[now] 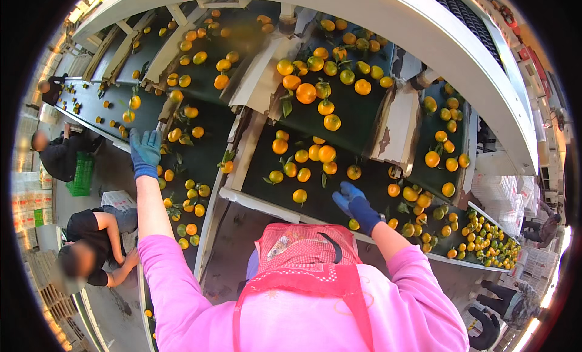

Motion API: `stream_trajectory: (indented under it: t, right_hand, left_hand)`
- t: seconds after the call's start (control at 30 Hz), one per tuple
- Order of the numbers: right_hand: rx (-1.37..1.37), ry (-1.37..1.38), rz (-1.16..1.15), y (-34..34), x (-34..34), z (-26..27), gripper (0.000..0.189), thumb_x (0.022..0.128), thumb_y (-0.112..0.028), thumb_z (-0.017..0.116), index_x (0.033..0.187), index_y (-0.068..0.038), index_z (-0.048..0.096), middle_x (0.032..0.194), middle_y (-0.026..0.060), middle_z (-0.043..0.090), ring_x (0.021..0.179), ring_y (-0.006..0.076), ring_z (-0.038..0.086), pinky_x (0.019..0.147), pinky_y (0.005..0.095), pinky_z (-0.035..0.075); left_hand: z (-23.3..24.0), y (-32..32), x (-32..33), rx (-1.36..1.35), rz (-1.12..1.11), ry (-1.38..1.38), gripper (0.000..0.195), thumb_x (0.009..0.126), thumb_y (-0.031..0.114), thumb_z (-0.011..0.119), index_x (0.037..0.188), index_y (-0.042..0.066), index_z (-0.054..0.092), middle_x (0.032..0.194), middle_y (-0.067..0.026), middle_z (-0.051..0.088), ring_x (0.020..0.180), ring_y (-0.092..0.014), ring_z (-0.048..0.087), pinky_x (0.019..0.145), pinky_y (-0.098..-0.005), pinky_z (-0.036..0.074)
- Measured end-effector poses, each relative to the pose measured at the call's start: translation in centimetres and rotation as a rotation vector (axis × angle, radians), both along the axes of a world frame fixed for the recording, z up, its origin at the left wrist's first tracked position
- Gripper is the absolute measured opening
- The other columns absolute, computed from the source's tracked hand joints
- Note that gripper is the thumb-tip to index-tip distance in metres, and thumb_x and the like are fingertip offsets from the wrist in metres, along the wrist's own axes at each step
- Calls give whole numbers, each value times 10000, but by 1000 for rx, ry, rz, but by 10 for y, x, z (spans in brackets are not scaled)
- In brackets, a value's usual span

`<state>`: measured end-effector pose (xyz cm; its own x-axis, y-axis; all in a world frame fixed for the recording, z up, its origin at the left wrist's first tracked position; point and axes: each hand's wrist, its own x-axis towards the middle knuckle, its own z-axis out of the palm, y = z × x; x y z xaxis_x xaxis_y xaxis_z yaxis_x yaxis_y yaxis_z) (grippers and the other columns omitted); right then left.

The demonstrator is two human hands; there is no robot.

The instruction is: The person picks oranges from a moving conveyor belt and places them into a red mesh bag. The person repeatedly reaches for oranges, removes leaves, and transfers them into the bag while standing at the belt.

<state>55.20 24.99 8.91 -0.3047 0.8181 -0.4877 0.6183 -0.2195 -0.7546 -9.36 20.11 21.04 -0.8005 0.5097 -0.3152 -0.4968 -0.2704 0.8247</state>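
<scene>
My left hand (145, 153), in a blue-green work glove, reaches out flat over the near edge of the left conveyor belt (200, 138). Its fingers are extended and slightly apart, and no fruit shows in it. Several orange-and-green mandarins (174, 134) lie just right of it. Over the front edge of the lower middle belt (273, 202), my right hand (357, 204) wears a blue glove. Its fingers are apart and it appears to hold nothing. One mandarin (353, 172) sits beyond its fingers, another (353, 224) below it by the belt's edge.
Worn white metal dividers (259, 75) separate the sloping green belts. A curved white machine frame (409, 15) spans the far side. Mandarins crowd the belt at right (486, 240). A person (97, 243) sits at left near a green crate (81, 175); other people stand farther off.
</scene>
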Motion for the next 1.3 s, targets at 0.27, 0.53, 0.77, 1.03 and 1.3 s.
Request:
stream_trajectory:
  t: [0.27, 0.53, 0.77, 1.03, 1.3]
  right_hand:
    - [409, -328, 42, 73, -69, 45, 779, 773, -481, 729, 1380, -71, 464, 1276, 258, 567, 1102, 409, 605, 898, 475, 513]
    - [389, -290, 347, 99, -138, -12, 322, 888, -350, 595, 826, -43, 670, 846, 213, 670, 815, 391, 653, 727, 496, 517]
    - [-71, -45, 230, -31, -64, -38, 417, 856, -389, 649, 1092, -45, 648, 997, 226, 677, 936, 405, 650, 819, 479, 521]
    - [66, -302, -7, 60, -96, -30, 712, 831, -490, 662, 1368, -57, 485, 1212, 284, 606, 1158, 446, 562, 970, 493, 473]
    - [297, -484, 475, 12, -122, -63, 357, 853, -357, 634, 1092, -92, 631, 1021, 159, 659, 967, 370, 637, 840, 472, 515]
  left_hand:
    - [-89, -94, 251, -271, -292, -746, 343, 990, 424, 491, 1076, 106, 589, 992, -79, 649, 1022, -291, 620, 922, -447, 524]
    - [-117, -142, 371, -333, -530, -989, 309, 967, 342, 578, 1092, 67, 644, 1094, -159, 684, 1047, -322, 652, 919, -480, 536]
    - [-135, -123, 348, -582, -643, -631, 307, 988, 286, 565, 1229, 97, 546, 1067, -136, 656, 974, -280, 660, 855, -429, 554]
    - [-98, -109, 371, -546, -686, -601, 319, 997, 249, 555, 1271, 86, 538, 1066, -135, 662, 923, -257, 677, 821, -405, 569]
    - [-88, -173, 394, -786, -782, -763, 246, 989, 301, 580, 1139, 107, 602, 1005, -89, 686, 891, -239, 684, 822, -399, 573]
